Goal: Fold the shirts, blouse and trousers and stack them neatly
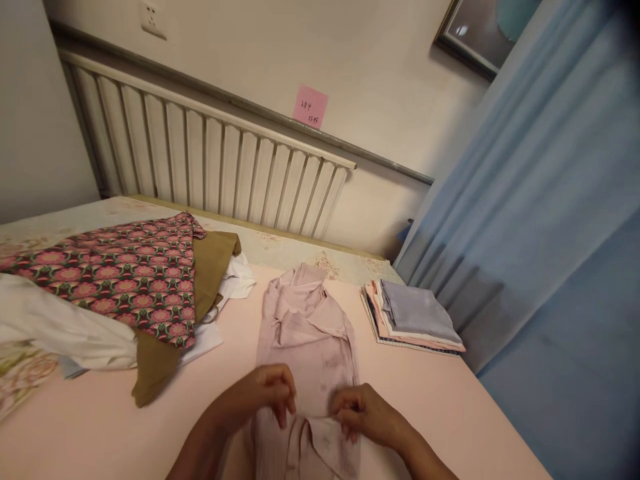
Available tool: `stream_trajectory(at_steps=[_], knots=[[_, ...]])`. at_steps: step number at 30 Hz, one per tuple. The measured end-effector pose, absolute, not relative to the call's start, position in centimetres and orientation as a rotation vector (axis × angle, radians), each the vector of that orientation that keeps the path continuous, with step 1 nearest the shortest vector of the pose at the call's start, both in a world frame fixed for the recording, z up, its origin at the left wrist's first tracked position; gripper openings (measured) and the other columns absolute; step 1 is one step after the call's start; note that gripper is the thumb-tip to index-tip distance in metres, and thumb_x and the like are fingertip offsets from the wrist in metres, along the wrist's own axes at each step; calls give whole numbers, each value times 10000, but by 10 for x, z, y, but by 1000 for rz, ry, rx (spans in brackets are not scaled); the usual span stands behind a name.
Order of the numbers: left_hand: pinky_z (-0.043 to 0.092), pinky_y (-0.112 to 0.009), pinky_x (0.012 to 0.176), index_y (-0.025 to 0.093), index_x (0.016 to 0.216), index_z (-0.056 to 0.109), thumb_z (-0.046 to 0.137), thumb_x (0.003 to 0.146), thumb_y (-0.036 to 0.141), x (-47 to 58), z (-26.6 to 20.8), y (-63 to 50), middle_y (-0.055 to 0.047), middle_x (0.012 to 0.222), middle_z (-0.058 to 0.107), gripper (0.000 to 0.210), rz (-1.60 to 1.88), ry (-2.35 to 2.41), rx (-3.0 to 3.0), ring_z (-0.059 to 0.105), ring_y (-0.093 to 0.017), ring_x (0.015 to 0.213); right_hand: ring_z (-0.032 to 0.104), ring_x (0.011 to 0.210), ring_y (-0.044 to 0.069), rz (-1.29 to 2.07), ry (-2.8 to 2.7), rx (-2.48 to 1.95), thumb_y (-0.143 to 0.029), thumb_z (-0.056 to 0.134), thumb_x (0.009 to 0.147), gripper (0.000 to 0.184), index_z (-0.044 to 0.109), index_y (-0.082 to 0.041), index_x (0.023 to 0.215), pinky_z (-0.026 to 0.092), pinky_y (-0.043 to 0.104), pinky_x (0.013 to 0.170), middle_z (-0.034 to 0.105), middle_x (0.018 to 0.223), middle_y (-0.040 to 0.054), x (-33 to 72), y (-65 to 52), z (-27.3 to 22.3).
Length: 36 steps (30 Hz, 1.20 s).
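Your right hand (367, 413) was at the lower middle of the frame, and its fingers were pinching a bit of the pale pink top (295, 360). Your left hand (270, 390) was over the left side of the same top with its fingers bent, but I could not tell if they had hold of the cloth. The top lay long and thin on the pink sheet (415, 393), from the middle of the frame down to the bottom edge, with its far end all wrinkly. On the left of the frame was a messy heap, with a flowery cloth (135, 270) on brown cloth (213, 267) and white cloth (75, 327). At the middle right sat a neat pile of folded clothes (415, 310). A blue curtain (550, 233) hung at the far right.
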<state>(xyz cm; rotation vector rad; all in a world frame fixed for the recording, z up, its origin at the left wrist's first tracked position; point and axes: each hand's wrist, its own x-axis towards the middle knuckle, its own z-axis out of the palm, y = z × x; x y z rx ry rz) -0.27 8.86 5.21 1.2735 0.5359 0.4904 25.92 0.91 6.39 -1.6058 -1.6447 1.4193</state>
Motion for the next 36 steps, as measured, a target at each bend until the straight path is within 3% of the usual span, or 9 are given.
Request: stream_trajectory(at_steps=[4,7,10,14,19,23,27,30,36], knots=[[458,-288,685,195,838,561,526,739,390,-16,36,115,-30,807,659,222,916,1323,1338,621,-170,691,581,657,163,750,-1551,-1820,-283,513,738,121,602,-201,728,467,279,655,613,686,5,288,11,46],[440,-292,766,198,900,587,515,739,309,-19,23,124,-47,860,673,208,903,1716,1513,632,-208,851,599,738,210,440,-1388,-2021,-320,504,742,143,601,-231,799,475,339,738,634,732,26,309,12,28],[439,-287,777,191,944,595,499,760,288,-15,20,121,-47,869,683,230,790,1681,1579,637,-209,872,621,754,221,509,-1219,-2100,-322,522,731,198,599,-245,897,495,353,726,644,770,35,318,15,14],[450,-291,775,172,974,597,512,767,303,-9,22,110,-45,854,676,259,667,1628,1568,643,-212,866,605,596,176,813,-1010,-2070,-337,546,730,251,568,-221,951,498,297,561,602,689,5,307,17,9],[470,-313,831,149,1073,565,553,760,312,-4,8,92,-73,946,678,353,664,1606,1543,653,-230,948,567,526,148,864,-1047,-2033,-359,622,687,200,577,-223,826,425,236,473,565,574,-27,286,8,12],[496,-314,833,121,1105,542,564,756,237,-1,-4,72,-111,1021,689,368,747,1585,1376,665,-224,962,583,570,143,742,-1127,-2096,-253,645,632,125,574,-204,722,410,208,505,590,568,-27,274,-4,12],[521,-277,758,138,1031,574,554,768,193,-3,-7,43,-88,976,719,270,799,1508,1258,681,-201,885,576,564,140,823,-1117,-2086,-165,564,619,82,582,-189,695,393,203,493,623,606,-19,276,-16,10],[523,-263,719,149,1006,585,534,772,182,-7,-6,19,-53,912,731,242,755,1464,1255,684,-196,835,606,615,167,807,-1083,-2043,-168,474,654,145,604,-185,715,426,229,537,654,655,9,292,-25,10],[502,-267,707,157,979,598,451,802,158,-27,0,-5,-21,836,721,230,684,1638,1262,680,-187,781,644,770,226,428,-1077,-2057,-264,400,734,258,639,-194,803,453,291,689,698,785,55,350,-42,23]])
